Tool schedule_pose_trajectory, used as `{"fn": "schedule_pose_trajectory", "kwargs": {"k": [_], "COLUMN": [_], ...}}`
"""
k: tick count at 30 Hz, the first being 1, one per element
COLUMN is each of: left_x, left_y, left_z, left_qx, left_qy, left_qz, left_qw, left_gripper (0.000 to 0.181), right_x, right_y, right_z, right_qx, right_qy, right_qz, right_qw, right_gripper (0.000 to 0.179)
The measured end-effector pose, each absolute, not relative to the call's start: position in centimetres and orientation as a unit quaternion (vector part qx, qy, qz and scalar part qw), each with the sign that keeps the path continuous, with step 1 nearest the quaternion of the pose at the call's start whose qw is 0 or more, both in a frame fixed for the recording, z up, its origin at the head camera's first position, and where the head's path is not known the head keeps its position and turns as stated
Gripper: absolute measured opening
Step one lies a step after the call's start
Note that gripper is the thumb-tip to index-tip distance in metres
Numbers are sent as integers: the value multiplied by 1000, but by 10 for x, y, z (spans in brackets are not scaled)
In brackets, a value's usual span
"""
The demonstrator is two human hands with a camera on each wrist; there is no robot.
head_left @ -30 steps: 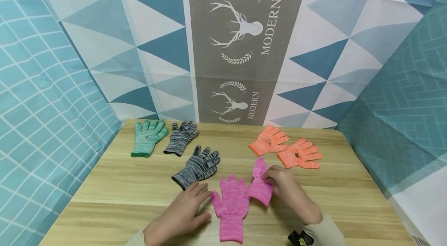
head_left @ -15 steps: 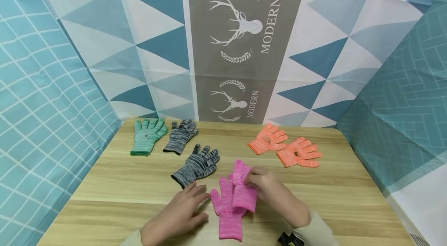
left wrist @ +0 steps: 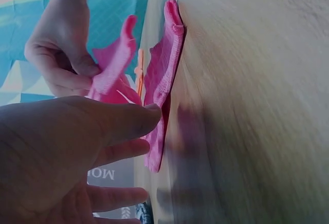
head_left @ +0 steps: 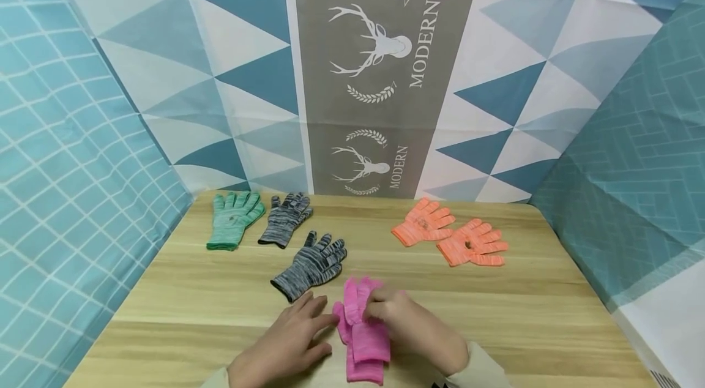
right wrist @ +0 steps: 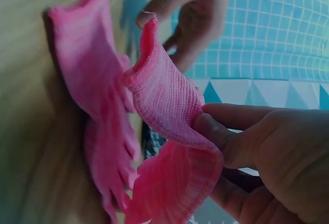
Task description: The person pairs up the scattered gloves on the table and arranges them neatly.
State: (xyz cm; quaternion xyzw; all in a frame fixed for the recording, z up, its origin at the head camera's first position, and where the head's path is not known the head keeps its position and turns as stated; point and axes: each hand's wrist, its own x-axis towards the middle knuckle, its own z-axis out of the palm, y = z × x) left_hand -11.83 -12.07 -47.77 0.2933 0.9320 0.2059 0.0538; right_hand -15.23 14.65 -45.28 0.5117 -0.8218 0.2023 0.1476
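My right hand pinches a pink knit glove by its middle, thumb against fingers. In the right wrist view this held glove is bent, its cuff gaping, and it hangs clear of the wooden surface. Beneath it a second pink glove lies flat, mostly covered in the head view; the right wrist view shows more of this lower glove. Just left of the pair, my left hand has its fingers spread and relaxed, holding nothing. Its thumb is close to the lower glove; whether they touch I cannot tell.
Behind my left hand lies a black-and-grey glove, with another black-and-grey glove and a green glove farther back. Two orange gloves, one beside the other, lie at the back right. Patterned cloth borders the wooden table.
My right hand has carried its pink glove leftward and toward me, from beside the other pink glove to above it. My left hand has stayed nearly in place.
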Motion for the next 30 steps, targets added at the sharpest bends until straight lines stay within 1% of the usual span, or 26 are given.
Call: {"fn": "schedule_pose_trajectory", "kwargs": {"k": [4, 11, 19, 27, 30], "left_x": [-117, -118, -120, -121, -124], "left_y": [-119, -118, -120, -124, -122], "left_z": [-479, -479, -479, -476, -474], "left_qx": [293, 294, 297, 291, 285], "left_qy": [934, 935, 935, 936, 938], "left_qz": [195, 184, 175, 184, 186], "left_qw": [62, 70, 85, 68, 64], "left_gripper": [43, 39, 41, 59, 61], "right_x": [-150, -148, -149, -149, -150], "right_y": [142, 137, 132, 131, 132], "right_z": [-462, -471, -477, -479, -481], "right_qx": [524, 518, 534, 528, 520], "right_qy": [-821, -835, -827, -833, -839], "right_qz": [187, 173, 160, 144, 139], "right_qw": [127, 71, 73, 73, 76], "right_gripper": [21, 18, 17, 19, 20]}}
